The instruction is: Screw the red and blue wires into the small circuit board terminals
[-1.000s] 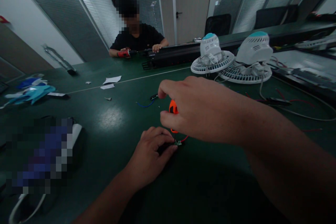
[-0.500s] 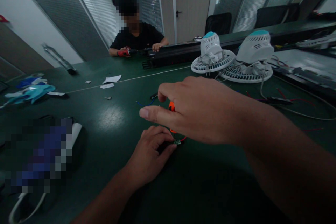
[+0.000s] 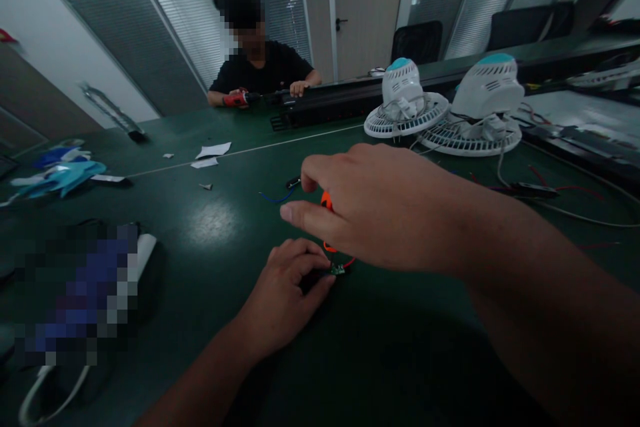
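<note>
Between the fingertips and thumb of my left hand [image 3: 290, 293] is a small green circuit board [image 3: 339, 269], held down at the tabletop. A short red wire [image 3: 350, 261] runs off its right side. My right hand [image 3: 380, 207] is curled above it around a screwdriver [image 3: 327, 201] with an orange and black handle. Most of that handle is hidden behind the palm and thumb. Its thin dark shaft points down at the board, and I cannot make out where the tip touches. The right thumb and index finger reach out past the handle to the left.
Beyond my hands lies a blue wire [image 3: 277, 200]. Two white fans [image 3: 405, 120] rest face down at the back right. Across the table a person [image 3: 265, 67] holds a red drill [image 3: 235, 99]. Blue gloves [image 3: 70, 177] and paper scraps [image 3: 215, 150] lie on the left.
My right thumb has drawn back a little to the right, toward the screwdriver handle. The left hand and the circuit board stay where they were.
</note>
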The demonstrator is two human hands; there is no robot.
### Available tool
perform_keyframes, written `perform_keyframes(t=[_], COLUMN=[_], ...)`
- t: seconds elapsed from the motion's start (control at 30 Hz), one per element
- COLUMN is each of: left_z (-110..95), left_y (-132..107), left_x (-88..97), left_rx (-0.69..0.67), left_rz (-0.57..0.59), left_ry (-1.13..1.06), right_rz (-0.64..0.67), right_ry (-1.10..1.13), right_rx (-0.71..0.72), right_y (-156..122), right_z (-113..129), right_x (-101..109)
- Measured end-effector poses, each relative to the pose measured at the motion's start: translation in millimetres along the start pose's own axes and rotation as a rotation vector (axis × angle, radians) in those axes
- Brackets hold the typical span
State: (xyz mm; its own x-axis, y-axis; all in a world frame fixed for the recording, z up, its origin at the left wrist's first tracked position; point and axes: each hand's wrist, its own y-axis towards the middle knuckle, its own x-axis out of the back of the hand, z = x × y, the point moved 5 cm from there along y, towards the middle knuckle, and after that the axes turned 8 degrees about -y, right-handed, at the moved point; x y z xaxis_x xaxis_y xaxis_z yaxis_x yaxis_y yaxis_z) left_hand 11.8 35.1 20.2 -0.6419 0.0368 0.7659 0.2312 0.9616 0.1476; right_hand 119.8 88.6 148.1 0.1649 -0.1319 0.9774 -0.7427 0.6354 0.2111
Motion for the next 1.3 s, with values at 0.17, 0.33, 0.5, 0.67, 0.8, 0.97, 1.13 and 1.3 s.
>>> perform_keyframes(t=[0.17,0.33,0.5,0.67,0.8,0.97,1.13,1.3], left_z=[-0.2,-0.7,-1.5,-2.4,-1.4,0.1,0.1,0.4], left_y=[1.3,2.4,2.6,2.8,3.0,3.4,2.2,1.7], left_x=[0.6,0.7,0.7,2.5,2.4,0.7,1.5,1.3], left_rx=[0.036,0.040,0.044,0.050,0.035,0.028,0.032,0.025], left_rz=[0.033,0.050,0.054,0.054,0.042,0.041,0.026,0.025], left_ry=[-0.016,-0.023,-0.039,-0.045,-0.047,-0.047,-0.041,-0.026], right_rz=[0.039,-0.026,-0.063,-0.072,-0.091,-0.104,-0.080,-0.082], right_ry=[0.035,-0.010,-0.016,-0.019,-0.002,0.026,0.036,0.026], right_rx=[-0.008,0.019,0.025,0.022,0.021,0.036,0.029,0.024], right_y=[0.5,0.5,0.9,1.2,0.0,-2.3,-2.2,-0.7], right_z=[1.9,-1.4,-1.4,-0.3,-1.1,-1.5,-2.0,-1.6], right_x=[1.6,-1.4,-3.3,-1.6,-0.3,-0.3,0.2,0.7])
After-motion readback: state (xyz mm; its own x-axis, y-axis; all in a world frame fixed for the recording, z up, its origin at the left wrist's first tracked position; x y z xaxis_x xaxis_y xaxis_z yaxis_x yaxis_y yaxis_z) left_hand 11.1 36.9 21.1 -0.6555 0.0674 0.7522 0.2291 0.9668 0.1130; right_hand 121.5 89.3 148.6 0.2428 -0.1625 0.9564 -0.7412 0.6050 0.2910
